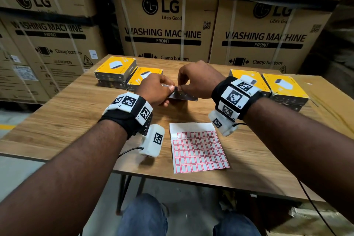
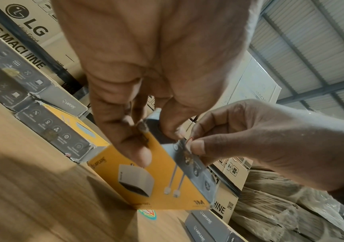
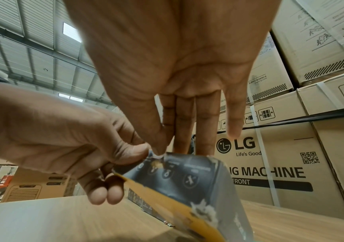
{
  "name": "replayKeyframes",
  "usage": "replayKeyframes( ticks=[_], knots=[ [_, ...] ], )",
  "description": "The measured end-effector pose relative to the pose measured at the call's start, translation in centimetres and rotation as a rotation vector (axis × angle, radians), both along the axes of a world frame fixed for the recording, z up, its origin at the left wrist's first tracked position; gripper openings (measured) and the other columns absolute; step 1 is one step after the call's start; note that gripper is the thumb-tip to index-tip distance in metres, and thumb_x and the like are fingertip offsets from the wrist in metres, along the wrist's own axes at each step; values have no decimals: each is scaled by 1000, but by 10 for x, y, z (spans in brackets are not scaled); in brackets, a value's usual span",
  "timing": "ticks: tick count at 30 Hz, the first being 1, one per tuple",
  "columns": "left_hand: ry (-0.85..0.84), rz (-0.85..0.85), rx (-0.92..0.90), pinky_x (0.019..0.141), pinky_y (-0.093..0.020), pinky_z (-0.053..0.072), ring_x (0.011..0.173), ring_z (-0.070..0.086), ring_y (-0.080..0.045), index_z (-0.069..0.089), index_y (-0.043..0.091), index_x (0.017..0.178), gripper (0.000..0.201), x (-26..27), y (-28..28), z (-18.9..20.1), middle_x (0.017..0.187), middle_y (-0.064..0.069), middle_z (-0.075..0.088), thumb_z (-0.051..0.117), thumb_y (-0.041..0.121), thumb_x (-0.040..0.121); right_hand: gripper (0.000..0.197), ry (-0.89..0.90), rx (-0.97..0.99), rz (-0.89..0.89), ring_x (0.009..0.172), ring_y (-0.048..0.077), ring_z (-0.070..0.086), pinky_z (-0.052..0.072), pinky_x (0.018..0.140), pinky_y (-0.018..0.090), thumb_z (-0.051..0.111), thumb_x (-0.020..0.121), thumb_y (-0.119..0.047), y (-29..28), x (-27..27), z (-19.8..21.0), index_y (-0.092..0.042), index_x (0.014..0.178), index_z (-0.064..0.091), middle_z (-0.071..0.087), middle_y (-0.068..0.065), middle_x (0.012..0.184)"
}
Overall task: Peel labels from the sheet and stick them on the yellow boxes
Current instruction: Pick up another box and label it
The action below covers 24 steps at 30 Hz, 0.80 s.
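My left hand (image 1: 166,90) grips a yellow box (image 1: 183,97) and holds it tilted above the table, its grey side up. In the left wrist view the thumb and fingers of my left hand (image 2: 156,142) clamp the yellow box (image 2: 142,185) at its top corner. My right hand (image 1: 183,86) pinches a small red-edged label (image 2: 188,140) against the grey side's upper edge. The right wrist view shows my right hand (image 3: 160,148) with the thumb tip on the label (image 3: 158,156) and the other fingers straight behind the box (image 3: 187,180). The label sheet (image 1: 197,151) lies flat near me.
Yellow boxes stand stacked at the far left (image 1: 115,67), left of centre (image 1: 147,74) and at the right (image 1: 285,86) of the wooden table (image 1: 76,117). Large cardboard cartons (image 1: 164,25) wall off the back. A cable (image 1: 316,209) hangs off the right edge.
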<state>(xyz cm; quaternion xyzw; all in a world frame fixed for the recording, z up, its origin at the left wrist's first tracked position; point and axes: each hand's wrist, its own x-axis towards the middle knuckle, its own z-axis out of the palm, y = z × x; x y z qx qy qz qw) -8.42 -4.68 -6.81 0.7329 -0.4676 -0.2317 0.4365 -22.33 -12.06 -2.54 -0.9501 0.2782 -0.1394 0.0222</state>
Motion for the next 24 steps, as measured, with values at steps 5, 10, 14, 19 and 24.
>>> replayKeyframes(
  ticks=[5, 10, 14, 19, 24],
  knots=[
    [-2, -3, 14, 66, -36, 61, 66, 71, -25, 66, 13, 103, 10, -3, 2, 2, 97, -2, 67, 60, 17, 96, 18, 7, 1, -9, 93, 18, 62, 53, 79, 32, 68, 88, -29, -2, 1, -1, -17, 101, 68, 69, 1, 99],
    [-3, 1, 13, 72, -46, 61, 68, 72, -31, 67, 10, 99, 10, -6, 4, 4, 89, 9, 55, 61, 16, 95, 17, 13, -5, -16, 92, 18, 61, 53, 77, 32, 69, 87, -29, -4, 2, -3, -17, 99, 69, 69, 1, 97],
    [19, 9, 17, 71, -43, 62, 72, 72, -33, 67, 7, 102, 12, -8, 7, 6, 91, 9, 55, 61, 15, 96, 15, 12, 25, -21, 92, 16, 62, 50, 75, 28, 70, 87, -29, -6, 3, -2, -20, 98, 68, 69, -2, 98],
    [79, 6, 53, 57, -29, 59, 66, 67, -28, 65, 7, 104, 12, -7, 11, 7, 91, -2, 63, 58, 12, 97, 24, -83, 186, -21, 88, 7, 65, 47, 71, 21, 76, 82, -29, -9, 3, -10, -22, 104, 69, 72, -8, 96],
    [94, 21, 73, 65, -34, 60, 71, 70, -27, 65, 9, 107, 14, -5, 12, 7, 94, -6, 67, 59, 17, 97, 15, -169, 370, -31, 77, 1, 61, 41, 58, 15, 76, 82, -34, -15, -2, -18, -22, 91, 74, 71, -7, 90]
  ],
)
